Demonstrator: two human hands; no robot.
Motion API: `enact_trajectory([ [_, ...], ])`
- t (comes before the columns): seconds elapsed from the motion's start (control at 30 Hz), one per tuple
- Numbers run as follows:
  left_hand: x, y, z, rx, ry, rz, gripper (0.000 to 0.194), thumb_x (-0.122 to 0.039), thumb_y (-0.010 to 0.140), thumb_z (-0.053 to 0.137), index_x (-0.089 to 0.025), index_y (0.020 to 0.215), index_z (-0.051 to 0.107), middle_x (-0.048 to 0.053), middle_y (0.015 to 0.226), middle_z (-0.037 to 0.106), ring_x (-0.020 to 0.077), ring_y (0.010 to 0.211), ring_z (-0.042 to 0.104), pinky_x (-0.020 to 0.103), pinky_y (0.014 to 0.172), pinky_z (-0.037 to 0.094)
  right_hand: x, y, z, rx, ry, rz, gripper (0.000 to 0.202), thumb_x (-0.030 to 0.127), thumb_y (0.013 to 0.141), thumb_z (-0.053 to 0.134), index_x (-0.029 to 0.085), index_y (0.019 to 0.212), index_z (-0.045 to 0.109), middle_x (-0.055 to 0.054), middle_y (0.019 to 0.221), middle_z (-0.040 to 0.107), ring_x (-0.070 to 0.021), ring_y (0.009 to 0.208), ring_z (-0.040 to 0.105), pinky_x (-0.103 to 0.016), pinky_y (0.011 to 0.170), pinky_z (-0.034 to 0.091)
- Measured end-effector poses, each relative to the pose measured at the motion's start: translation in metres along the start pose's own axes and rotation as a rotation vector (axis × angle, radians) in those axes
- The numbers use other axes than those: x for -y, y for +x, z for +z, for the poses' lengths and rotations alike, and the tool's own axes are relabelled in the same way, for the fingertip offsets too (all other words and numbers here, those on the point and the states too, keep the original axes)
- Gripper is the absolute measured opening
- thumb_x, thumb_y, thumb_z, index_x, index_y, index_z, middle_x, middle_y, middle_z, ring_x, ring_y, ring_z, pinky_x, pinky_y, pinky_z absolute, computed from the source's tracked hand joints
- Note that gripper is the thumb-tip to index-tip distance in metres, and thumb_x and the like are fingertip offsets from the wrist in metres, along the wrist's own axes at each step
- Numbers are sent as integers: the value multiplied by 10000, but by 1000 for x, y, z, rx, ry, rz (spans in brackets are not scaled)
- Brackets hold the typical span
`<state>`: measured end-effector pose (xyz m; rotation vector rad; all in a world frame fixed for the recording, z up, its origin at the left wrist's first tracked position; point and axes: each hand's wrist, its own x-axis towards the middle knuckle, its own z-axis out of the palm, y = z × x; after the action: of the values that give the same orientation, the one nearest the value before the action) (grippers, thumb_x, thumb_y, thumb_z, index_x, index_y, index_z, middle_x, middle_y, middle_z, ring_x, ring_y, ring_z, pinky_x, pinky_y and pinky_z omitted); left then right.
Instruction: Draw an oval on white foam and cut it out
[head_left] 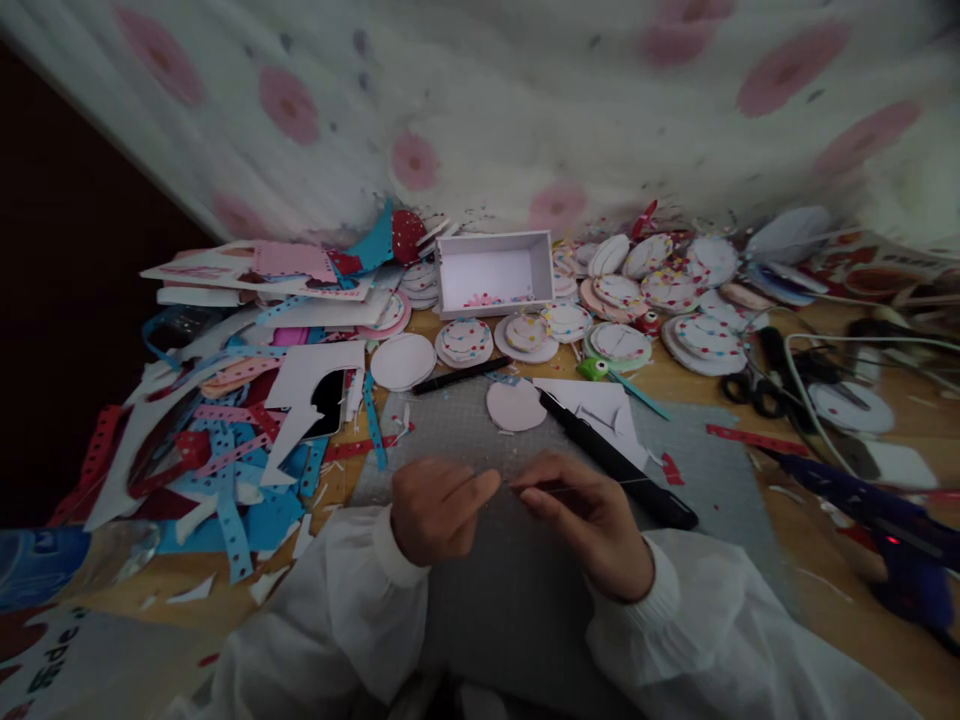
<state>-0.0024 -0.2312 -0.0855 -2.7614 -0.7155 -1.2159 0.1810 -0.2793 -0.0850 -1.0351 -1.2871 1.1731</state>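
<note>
My left hand (pixel 444 508) is closed over the grey cutting mat (pixel 510 580), thumb and forefinger pinched together. Whatever lies between those fingertips is too small and blurred to make out. Close beside it, my right hand (pixel 585 515) pinches a thin pale strand (pixel 631 482), whose end sticks out to the right. The fingertips of both hands almost meet. Just beyond them a pale pink round disc (pixel 516 407) lies flat on the mat. To its right, a long black tool (pixel 611 458), perhaps a cutter knife, rests slantwise partly over a white sheet piece (pixel 600 405).
Layered, bead-dotted discs (pixel 463 342) crowd the back around a white open box (pixel 495 275). Foam and paper scraps (pixel 232 430) pile up left, near a plastic bottle (pixel 75 560). At right lie a glue gun (pixel 862 500) with a lit red light, scissors (pixel 754 392) and cables.
</note>
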Motion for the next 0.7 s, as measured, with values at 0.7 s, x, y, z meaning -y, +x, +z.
enact_trajectory([
  [0.7,3,6,-2,91,-7,-49,153,-205,884,493,-169,765,582,-18,535,547,128,476,461,306,514,262,-3,4,2,-54,-84,-21,172,327,851,635,183,766,672,-40,687,646,-146,617,597,-248,532,493],
])
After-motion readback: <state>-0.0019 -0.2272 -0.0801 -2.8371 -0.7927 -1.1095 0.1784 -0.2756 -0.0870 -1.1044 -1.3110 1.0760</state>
